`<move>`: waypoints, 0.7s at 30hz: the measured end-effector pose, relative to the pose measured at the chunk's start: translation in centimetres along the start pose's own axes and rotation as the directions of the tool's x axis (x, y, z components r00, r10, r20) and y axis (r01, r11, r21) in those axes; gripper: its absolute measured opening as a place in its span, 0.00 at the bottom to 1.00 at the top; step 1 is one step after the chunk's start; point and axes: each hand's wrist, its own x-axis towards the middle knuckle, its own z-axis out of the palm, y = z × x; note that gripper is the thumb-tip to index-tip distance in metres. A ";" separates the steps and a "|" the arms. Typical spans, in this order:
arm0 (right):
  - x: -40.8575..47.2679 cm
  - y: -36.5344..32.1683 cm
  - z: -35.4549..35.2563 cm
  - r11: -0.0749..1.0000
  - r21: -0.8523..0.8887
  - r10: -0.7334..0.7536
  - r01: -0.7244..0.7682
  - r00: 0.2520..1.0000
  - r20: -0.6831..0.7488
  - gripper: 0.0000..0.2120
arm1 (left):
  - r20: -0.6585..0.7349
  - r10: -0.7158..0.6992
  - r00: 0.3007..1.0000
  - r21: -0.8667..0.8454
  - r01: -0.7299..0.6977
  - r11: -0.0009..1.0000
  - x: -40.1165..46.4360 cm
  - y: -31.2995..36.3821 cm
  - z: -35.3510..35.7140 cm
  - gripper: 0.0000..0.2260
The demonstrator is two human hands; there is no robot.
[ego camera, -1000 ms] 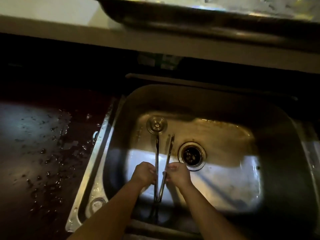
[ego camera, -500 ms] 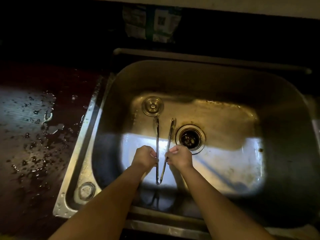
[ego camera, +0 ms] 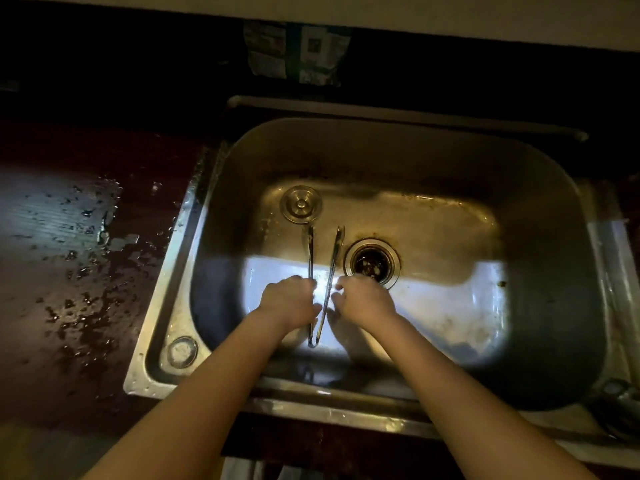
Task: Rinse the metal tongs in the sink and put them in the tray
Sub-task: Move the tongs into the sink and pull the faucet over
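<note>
Thin metal tongs [ego camera: 333, 258] are held over the middle of the steel sink [ego camera: 554, 237], their two arms spread into a narrow V that points away from me, the hinge end nearest me. My left hand [ego camera: 289, 301] grips the left arm of the tongs. My right hand [ego camera: 363, 299] sits at the right arm with its fingers curled on it. No water stream shows. The tray is out of view.
A round metal drain plug [ego camera: 300, 204] lies at the sink's back left, just beyond the tong tips. The open drain [ego camera: 371, 263] is right of the tongs. The dark counter [ego camera: 69, 271] on the left is wet with drops. A label [ego camera: 294, 53] hangs on the back wall.
The view has tilted down, so the tray at the top has left the frame. Both hands stay on the tongs in the sink, and the arms of the tongs have spread a little.
</note>
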 end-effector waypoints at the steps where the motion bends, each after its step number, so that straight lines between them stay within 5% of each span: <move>1: -0.9 0.0 -0.8 0.999 -0.048 -0.017 0.015 0.999 -0.040 0.15 | -0.084 0.034 0.996 0.047 -0.030 0.998 -1.1 0.8 -0.6 0.18; 4: -4.2 0.6 -2.9 0.991 -0.132 -0.047 0.019 0.976 -0.213 0.17 | -0.404 0.142 0.904 0.065 -0.127 0.990 -4.8 3.3 -1.4 0.17; 7: -8.7 2.3 -4.8 0.989 -0.142 0.001 -0.045 0.955 -0.298 0.18 | -0.557 0.160 0.815 -0.068 -0.237 0.969 -8.2 6.4 -0.2 0.17; 11: -15.5 5.9 -5.9 0.982 -0.105 0.097 -0.157 0.896 -0.433 0.22 | -0.505 0.222 0.834 -0.033 -0.276 0.961 -10.2 9.8 3.2 0.19; 16: -22.3 9.9 -6.4 0.933 0.026 0.277 -0.359 0.669 -0.690 0.30 | -0.462 0.238 0.855 -0.010 -0.273 0.962 -9.9 10.8 5.0 0.25; 21: -23.2 11.2 -5.4 0.897 0.142 0.422 -0.419 0.711 -0.563 0.35 | -0.453 0.192 0.870 -0.043 -0.237 0.971 -9.7 10.4 5.0 0.26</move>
